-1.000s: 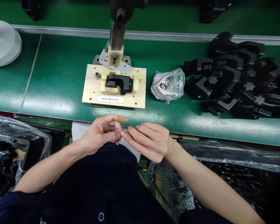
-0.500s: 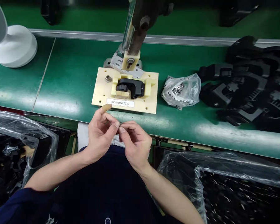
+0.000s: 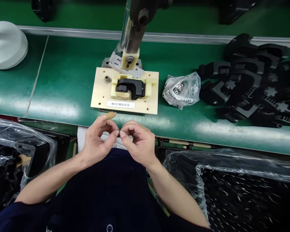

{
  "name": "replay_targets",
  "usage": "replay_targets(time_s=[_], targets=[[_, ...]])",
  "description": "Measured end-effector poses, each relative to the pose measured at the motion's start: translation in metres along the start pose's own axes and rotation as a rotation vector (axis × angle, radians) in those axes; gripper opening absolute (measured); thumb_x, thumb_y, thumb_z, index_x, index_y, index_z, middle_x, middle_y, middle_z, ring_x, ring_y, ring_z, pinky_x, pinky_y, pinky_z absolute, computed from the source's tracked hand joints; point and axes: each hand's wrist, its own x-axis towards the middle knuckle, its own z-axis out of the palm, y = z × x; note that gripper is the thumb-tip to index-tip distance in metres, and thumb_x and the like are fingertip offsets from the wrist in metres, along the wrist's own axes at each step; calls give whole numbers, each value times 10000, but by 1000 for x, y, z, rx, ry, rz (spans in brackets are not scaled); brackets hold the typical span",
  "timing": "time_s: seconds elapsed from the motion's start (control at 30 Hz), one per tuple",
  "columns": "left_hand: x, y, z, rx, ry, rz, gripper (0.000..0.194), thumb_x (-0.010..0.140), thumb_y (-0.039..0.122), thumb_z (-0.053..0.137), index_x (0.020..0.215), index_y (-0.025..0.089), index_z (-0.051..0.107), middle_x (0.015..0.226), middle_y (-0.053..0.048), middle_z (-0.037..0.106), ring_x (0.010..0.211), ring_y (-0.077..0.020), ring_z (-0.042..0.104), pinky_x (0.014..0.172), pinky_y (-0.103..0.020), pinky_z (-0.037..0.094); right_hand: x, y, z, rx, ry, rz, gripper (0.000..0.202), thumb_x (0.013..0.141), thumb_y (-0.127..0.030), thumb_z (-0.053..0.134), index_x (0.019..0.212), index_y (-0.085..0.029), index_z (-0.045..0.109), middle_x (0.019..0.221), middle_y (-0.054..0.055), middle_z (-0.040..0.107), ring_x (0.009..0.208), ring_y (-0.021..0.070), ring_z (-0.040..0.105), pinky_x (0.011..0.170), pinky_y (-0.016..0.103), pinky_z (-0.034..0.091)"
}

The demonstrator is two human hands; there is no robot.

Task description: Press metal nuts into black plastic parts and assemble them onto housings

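My left hand (image 3: pixel 98 137) and my right hand (image 3: pixel 138 140) meet fingertip to fingertip in front of the bench edge. Both are closed in a pinch around a tiny dark piece (image 3: pixel 119 130), too small to name and mostly covered by the fingers. A yellowish cover wraps my left index finger, which points out toward the bench. Just beyond the hands lies a cream fixture plate (image 3: pixel 125 109) with a white label. In its raised nest rests a black curved plastic part (image 3: pixel 132 86). The metal press head (image 3: pixel 129 59) hangs above the rear of the plate.
A clear plastic bag (image 3: pixel 182 90) of small metal pieces sits right of the fixture. Farther right, black curved parts (image 3: pixel 248 83) are heaped. Plastic-lined bins of dark pieces stand below the bench, one left (image 3: pixel 44 141), one right (image 3: pixel 222 158). A white round base (image 3: pixel 8 45) occupies the left.
The camera view has shifted slightly, so the bench scene sits a little farther left and higher. My fingertips have drawn slightly apart, with the tiny dark piece showing between them.
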Motion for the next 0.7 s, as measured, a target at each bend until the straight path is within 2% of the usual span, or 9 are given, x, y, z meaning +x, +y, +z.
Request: replay_targets(time_s=[0.13, 0.3, 0.47, 0.6, 0.7], targets=[[2, -1, -4, -2, -48, -9, 346, 795, 99, 621, 1124, 198, 579, 750, 21, 580, 680, -96, 572, 644, -223, 500, 3, 0, -7, -43, -88, -11, 114, 789, -101, 570, 705, -179, 566, 644, -30, 534, 529, 72, 466, 454, 196, 383], [7, 0, -3, -47, -44, -69, 320, 791, 130, 654, 1098, 191, 585, 700, 34, 569, 654, -96, 573, 643, -226, 502, 1, 4, -4, -91, -41, -52, 104, 825, -95, 578, 758, -173, 596, 699, -6, 588, 588, 83, 529, 492, 198, 426], [16, 7, -6, 2, -112, -98, 345, 778, 118, 653, 1110, 175, 580, 702, 28, 585, 669, -105, 589, 658, -232, 515, 6, 5, -6, -160, -1, -152, 122, 799, -71, 581, 731, -172, 586, 673, -20, 571, 561, 73, 513, 478, 197, 418], [37, 20, -12, 124, -185, -17, 375, 753, 101, 668, 1115, 162, 591, 735, 0, 610, 702, -134, 600, 661, -259, 519, 26, 3, -9, -148, -38, -182, 124, 796, -96, 591, 705, -180, 596, 654, -23, 585, 546, 83, 519, 481, 219, 436], [69, 27, -17, 168, -146, 117, 413, 713, 100, 730, 1098, 161, 592, 791, -15, 614, 794, -161, 606, 712, -282, 519, 53, 7, -7, -279, 131, -301, 140, 812, -125, 593, 691, -195, 598, 686, -5, 621, 612, 119, 563, 560, 269, 486]])
